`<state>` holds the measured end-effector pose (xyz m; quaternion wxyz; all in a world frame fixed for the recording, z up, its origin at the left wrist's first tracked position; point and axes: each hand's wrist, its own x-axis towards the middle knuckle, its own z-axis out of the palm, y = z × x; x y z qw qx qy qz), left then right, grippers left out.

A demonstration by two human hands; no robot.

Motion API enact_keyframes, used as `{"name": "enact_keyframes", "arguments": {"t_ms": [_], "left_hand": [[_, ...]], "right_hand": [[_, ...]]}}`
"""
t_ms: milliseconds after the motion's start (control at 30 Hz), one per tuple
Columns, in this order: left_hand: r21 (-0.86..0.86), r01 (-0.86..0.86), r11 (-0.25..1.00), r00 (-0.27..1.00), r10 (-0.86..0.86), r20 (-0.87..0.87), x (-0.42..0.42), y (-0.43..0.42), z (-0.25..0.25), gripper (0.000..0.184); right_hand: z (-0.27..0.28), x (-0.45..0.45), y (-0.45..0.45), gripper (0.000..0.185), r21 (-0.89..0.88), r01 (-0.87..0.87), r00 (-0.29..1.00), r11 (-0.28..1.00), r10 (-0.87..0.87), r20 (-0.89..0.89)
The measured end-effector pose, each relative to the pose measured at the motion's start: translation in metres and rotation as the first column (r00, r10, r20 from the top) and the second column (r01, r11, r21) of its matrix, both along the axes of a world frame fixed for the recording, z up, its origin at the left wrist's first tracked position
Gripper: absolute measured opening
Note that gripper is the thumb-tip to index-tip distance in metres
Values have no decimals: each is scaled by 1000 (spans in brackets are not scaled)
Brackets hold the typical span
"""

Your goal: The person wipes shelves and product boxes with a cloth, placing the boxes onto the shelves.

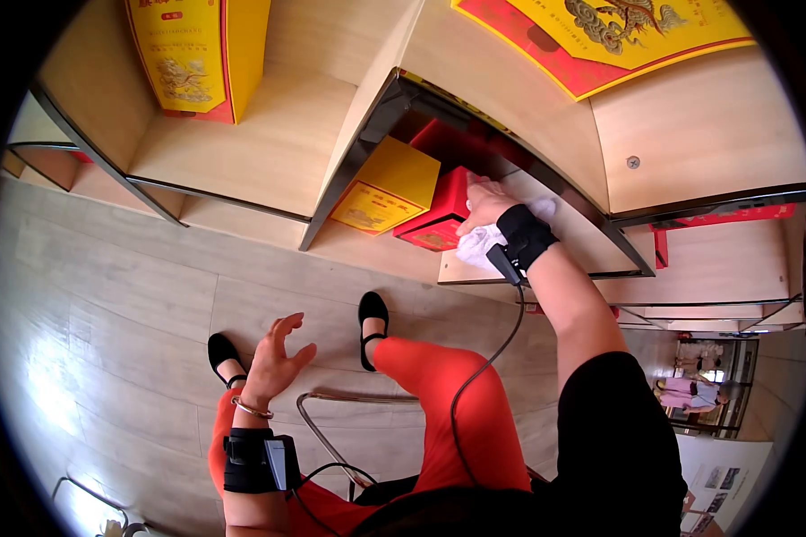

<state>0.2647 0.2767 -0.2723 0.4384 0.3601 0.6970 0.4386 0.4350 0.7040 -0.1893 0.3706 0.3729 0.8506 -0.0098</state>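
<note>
From afar I'm probably wiping, the right hand (485,204) gripping a white cloth (480,245) beside the red box (434,231) on the shelf (587,237), next needing gentle pressure, the left hand (274,365) hanging empty, loosely open.

Left hand (273,362) and right hand (485,201): bare. Left wrist: slim rigid metallic bracelet (252,410). Left forearm: broad black strap (244,460) carrying a grey-faced rectangular module (283,464) with black cable (330,465). Right wrist: black strap (528,234) with dark rectangular module (505,264); thin black cable (461,391) exits its end. Right sleeve (613,421): black, terminating near the elbow. Trousers (461,376): plain orange-red. Footwear: black closed-toe flat shoes (373,309) with ankle straps.
</note>
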Motion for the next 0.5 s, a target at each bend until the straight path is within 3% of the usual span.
{"name": "enact_keyframes", "arguments": {"t_ms": [100,200,333,367,500], "left_hand": [[-12,11,1000,1000,-11,8,2,1,1,57],[-14,5,1000,999,-4,39,3,0,0,57],[3,-22,1000,999,22,38,0,-6,0,57],[13,-23,1000,999,22,31,-1,-7,1,57],[-12,-16,1000,999,17,31,-5,-6,8,57]], "right_hand": [[25,-35,-31,121,14,-79,988,997,80,-133],[2,-70,-42,121,116,-119,964,986,143,-223],[-25,-105,-44,123,189,-107,966,976,147,-212],[-28,-110,-43,110,171,-3,974,985,41,-224],[-30,-113,-33,100,84,-48,981,995,63,-184]]}}
